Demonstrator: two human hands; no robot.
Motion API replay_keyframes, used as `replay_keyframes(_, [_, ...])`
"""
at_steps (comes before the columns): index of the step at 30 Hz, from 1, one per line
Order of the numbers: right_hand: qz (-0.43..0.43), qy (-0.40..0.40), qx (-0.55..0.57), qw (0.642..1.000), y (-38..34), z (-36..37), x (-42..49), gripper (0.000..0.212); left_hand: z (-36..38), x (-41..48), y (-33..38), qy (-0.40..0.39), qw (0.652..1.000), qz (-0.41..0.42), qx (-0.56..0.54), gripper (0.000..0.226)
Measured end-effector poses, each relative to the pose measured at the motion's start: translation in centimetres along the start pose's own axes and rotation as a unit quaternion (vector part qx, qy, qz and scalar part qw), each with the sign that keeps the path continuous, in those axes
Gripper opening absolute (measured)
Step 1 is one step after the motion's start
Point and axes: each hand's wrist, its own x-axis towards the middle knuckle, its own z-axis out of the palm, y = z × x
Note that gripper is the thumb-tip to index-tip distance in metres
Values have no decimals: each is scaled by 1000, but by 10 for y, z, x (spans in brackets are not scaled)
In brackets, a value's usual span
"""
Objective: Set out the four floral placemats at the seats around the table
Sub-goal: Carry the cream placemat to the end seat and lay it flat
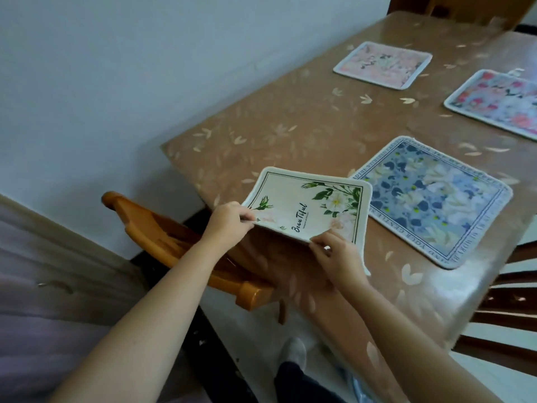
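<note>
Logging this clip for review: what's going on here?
A person holds the cream placemat by its near edge, left hand and right hand both pinching it. It is tilted over the table's near corner, not yet laid flat. A blue placemat, a pink placemat and a red placemat already lie flat.

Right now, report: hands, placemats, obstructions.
Left hand, right hand pinch cream placemat, held over table corner. Blue placemat, pink placemat, red placemat lie flat. Blue one close alongside.
</note>
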Motion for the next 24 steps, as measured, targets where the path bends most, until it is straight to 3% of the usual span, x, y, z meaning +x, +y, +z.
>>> replay_keyframes(12, [24,-10,-10,1000,-22,46,58,2,-17,79,-52,-50,998,20,-34,8])
replay_keyframes(24, [103,54,-51,992,-49,97,108,4,-28,169,-96,-102,984,131,-69,12])
